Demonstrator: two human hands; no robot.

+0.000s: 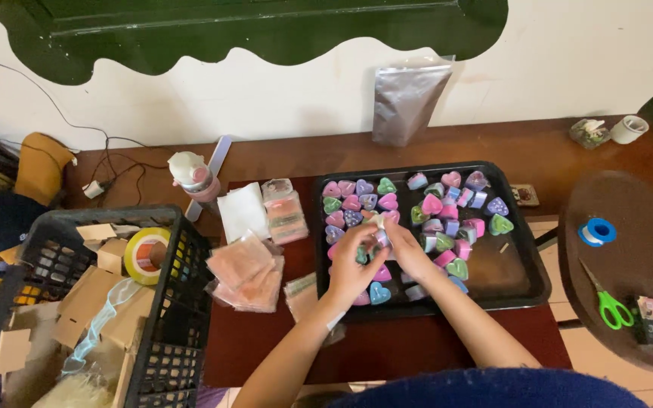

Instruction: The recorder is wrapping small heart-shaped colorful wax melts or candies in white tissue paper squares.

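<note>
1. A person seen from above works at a dark red table [387, 355] set against a white wall. Both bare forearms reach forward over a black baking tray [527, 283].
2. The tray holds many small heart-shaped pieces [432, 205] in pink, purple, green and blue, probably soaps or candles. They lie loose in rough rows; the tray's right front corner is bare.
3. The left hand [353, 261] and right hand [410, 253] meet over the tray's front left part, fingers curled together around one small pale piece [380, 230]. Both hands pinch it between them, just above the hearts.
4. To the left of the tray lie stacks of clear packets with pink contents [247, 272] and a small stack of pastel bars [286, 215], suggesting some pieces are already packed, while most hearts remain unwrapped on the tray.
5. Further left stands a black plastic crate [171, 317] holding cardboard pieces and a roll of yellow tape [145, 255].
6. On a round brown table at right lie green-handled scissors [610, 302] and a blue tape roll [597, 231].
</note>
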